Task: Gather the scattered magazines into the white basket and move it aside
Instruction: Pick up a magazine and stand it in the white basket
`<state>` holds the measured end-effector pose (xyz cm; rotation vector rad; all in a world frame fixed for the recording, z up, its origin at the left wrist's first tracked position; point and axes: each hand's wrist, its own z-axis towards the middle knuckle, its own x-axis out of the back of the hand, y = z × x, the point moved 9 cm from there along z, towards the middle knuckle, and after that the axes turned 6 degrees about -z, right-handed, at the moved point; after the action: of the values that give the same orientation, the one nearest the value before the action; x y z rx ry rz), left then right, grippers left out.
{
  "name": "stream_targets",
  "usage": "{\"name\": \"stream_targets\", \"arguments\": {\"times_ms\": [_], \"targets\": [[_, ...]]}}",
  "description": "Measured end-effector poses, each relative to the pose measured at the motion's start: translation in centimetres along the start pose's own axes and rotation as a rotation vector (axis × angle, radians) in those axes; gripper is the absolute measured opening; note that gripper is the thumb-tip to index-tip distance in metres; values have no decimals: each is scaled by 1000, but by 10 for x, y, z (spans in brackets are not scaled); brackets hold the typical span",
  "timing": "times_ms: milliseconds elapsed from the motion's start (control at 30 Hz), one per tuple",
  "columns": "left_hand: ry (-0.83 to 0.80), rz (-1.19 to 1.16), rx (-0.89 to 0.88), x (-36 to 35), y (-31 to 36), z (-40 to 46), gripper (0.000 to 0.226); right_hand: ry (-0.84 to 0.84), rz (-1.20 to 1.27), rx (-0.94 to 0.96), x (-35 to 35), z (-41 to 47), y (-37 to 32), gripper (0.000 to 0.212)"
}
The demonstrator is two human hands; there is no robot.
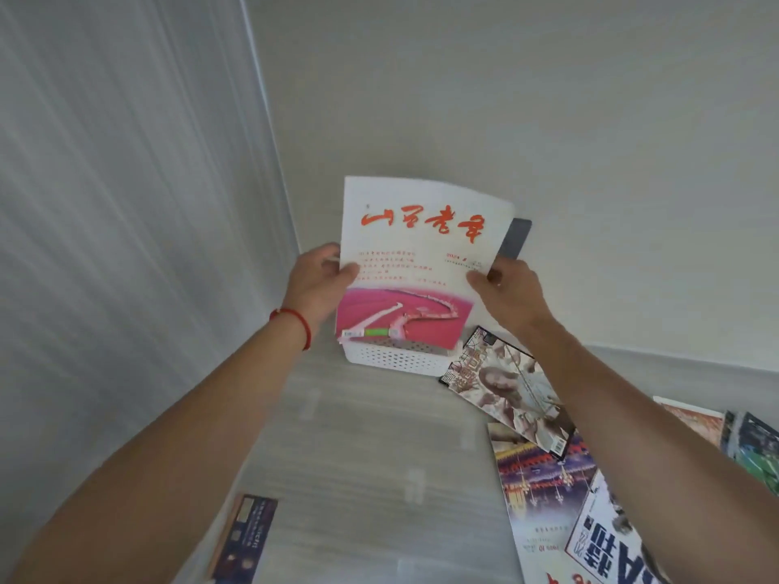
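A white magazine with red calligraphy and a pink photo stands upright, its lower edge down inside the white perforated basket. My left hand grips its left edge and my right hand grips its right edge. More magazines lie scattered on the pale table to the right: one with a woman's portrait, one with a night scene, and one with bold dark characters. My right forearm crosses over some of them.
A dark booklet lies at the table's near left edge. More magazines sit at the far right. A grey object shows behind the held magazine. A white curtain hangs left; the wall is close behind the basket.
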<state>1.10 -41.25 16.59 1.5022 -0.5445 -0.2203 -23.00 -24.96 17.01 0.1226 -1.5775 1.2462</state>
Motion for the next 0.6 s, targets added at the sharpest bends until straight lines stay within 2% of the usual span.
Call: {"name": "stream_targets", "arguments": {"times_ms": [67,167,367,600], "targets": [[36,88,-61,4,15,20,15,84,-49,34,14,17,-11,18],[67,227,-47,3,17,48,22,85,-17,12,10,37,-9,17],[28,201,125,-15,-41,83,11,57,9,-89,-28,54,26,17],[-39,85,318,-35,-96,104,27,-24,-6,-182,-64,61,60,16]]}}
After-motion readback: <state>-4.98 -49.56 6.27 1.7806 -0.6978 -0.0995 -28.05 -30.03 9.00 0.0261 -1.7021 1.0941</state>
